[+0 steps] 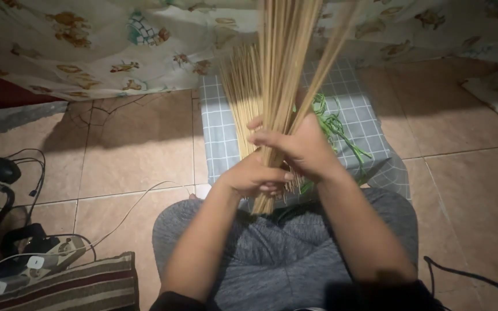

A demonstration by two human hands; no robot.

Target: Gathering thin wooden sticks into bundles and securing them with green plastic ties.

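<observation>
A thick bundle of thin tan sticks (286,63) stands upright in front of me, its lower end near my lap. My left hand (256,175) wraps around the bundle low down. Just above it, my right hand (301,147) grips the same bundle. More loose sticks (243,86) lie fanned on a blue-grey checked cloth (217,129) behind the hands. Green strips (332,124) lie tangled on that cloth to the right of my right hand. My knees in grey trousers (283,247) are below.
Tiled floor (139,150) surrounds me. A power strip with plugs and white cables (41,259) and black devices (4,170) lie at the left. A striped cushion (82,285) sits bottom left. A patterned curtain (105,40) hangs behind. A black cable (468,276) runs bottom right.
</observation>
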